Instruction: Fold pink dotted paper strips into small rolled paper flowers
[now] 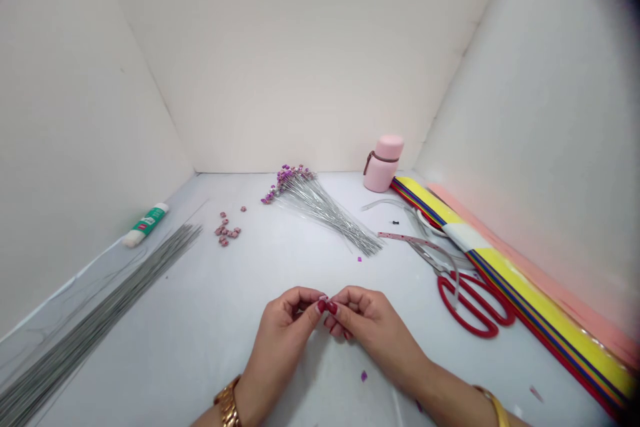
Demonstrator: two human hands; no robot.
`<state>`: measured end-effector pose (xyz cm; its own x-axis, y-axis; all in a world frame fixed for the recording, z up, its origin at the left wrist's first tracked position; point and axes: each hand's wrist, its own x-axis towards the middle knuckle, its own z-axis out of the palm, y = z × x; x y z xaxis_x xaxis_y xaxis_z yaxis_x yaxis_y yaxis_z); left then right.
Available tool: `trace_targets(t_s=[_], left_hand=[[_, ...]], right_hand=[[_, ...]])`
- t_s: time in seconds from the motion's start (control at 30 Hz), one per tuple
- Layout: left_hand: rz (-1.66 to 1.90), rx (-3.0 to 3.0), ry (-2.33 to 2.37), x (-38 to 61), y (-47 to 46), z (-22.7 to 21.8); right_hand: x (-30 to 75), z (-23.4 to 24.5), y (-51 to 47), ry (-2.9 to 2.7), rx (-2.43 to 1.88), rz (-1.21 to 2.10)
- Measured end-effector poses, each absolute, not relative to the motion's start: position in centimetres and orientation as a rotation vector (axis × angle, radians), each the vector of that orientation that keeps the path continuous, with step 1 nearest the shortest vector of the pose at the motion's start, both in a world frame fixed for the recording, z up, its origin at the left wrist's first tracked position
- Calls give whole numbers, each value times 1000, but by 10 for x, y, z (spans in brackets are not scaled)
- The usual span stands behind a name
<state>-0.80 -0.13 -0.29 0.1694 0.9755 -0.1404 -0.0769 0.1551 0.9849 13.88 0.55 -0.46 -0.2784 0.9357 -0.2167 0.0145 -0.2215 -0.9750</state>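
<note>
at the front middle of a white table (215, 340), a small pink piece (324, 297) is held between the left hand (290, 323) and the right hand (373, 320). it is pinched by thumb and fingertips on both sides, neither hand being nearer; mostly covered, its long axis cannot be told. beyond the hands, a bundle of purple flowers on wire stems (325, 209) is laid slantwise, heads far left, bare stem ends nearer and to the right. loose pink pieces (233, 234) are scattered ahead of the left hand, on its outer side. open room is left between the hands and thin grey wires (100, 320) along the left edge; on the right, it is narrowed by red-handled scissors (443, 271) and coloured strips (515, 282). the far edge is closed by a white wall (300, 67).
</note>
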Motion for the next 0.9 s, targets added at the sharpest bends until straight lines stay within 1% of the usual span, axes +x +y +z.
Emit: trace_targets(t_s=[0.2,0.33,0.53,0.9], left_hand=[[1023,1084,1093,-8,0,-2],[1040,1057,1061,-7,0,0],[1023,923,1064,-8,0,0],[1058,937,1032,-5,-1,2]], right_hand=[[141,-3,5,-1447,-1196,1464],[141,-3,4,-1448,-1185,1479],[140,-4,5,-1394,-1171,1606],[140,-2,1,-1547,-1075,1511]])
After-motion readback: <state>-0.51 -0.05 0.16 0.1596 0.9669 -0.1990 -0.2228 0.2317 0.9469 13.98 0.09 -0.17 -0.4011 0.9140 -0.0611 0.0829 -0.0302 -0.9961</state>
